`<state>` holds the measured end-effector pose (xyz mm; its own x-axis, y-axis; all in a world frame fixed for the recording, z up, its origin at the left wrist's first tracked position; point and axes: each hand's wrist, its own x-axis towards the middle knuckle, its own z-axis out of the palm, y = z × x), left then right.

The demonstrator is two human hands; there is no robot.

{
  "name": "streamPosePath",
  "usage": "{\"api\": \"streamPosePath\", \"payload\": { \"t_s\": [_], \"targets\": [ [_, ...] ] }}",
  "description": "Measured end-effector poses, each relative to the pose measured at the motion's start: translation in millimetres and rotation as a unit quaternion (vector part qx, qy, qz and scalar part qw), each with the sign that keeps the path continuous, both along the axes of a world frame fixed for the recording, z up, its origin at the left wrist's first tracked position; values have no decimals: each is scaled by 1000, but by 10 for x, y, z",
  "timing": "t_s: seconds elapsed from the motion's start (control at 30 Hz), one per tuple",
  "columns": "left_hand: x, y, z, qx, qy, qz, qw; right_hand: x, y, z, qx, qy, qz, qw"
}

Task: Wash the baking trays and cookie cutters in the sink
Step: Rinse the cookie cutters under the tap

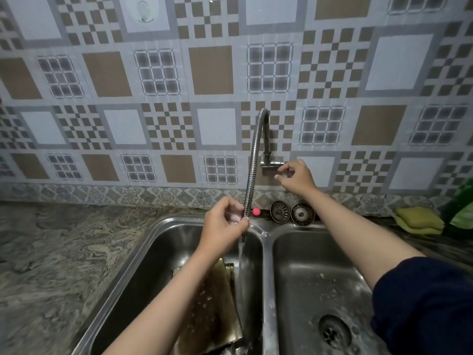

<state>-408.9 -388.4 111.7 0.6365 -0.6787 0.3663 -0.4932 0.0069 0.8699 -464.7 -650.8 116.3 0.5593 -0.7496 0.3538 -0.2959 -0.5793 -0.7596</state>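
A stained, dark baking tray point(212, 311) leans in the left basin of the steel double sink point(267, 252), partly hidden by my left forearm. My left hand point(225, 224) grips the lower end of the flexible metal faucet hose point(252, 160) above that basin. Water point(242, 265) streams from the hose down beside the tray. My right hand point(297, 178) is at the wall tap point(271, 161), its fingers curled around the handle at the tap's right end. No cookie cutters are visible.
Two metal drain strainers point(291, 213) and a small pink knob point(256, 212) stand on the sink's back ledge. Green sponges point(419, 220) lie on the counter at the right. Granite counter point(64, 252) spreads to the left. The right basin shows its drain point(334, 331).
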Motion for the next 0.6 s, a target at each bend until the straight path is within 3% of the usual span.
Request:
{"api": "streamPosePath", "payload": {
  "t_s": [0.17,0.3,0.37,0.47,0.6],
  "targets": [
    [55,104,-24,-13,-13,7,1000,-169,312,-87,-97,103,32,989],
    [95,306,-432,-9,27,33,999,-380,957,-525,-100,64,75,990],
    [156,443,-787,48,41,44,997,-494,1318,-815,-55,88,122,987],
    [274,635,-1368,202,57,19,977,-633,1813,-1193,34,163,211,963],
    [379,832,-1955,363,79,-31,928,-603,2242,-1541,12,316,311,896]
  ]
}}
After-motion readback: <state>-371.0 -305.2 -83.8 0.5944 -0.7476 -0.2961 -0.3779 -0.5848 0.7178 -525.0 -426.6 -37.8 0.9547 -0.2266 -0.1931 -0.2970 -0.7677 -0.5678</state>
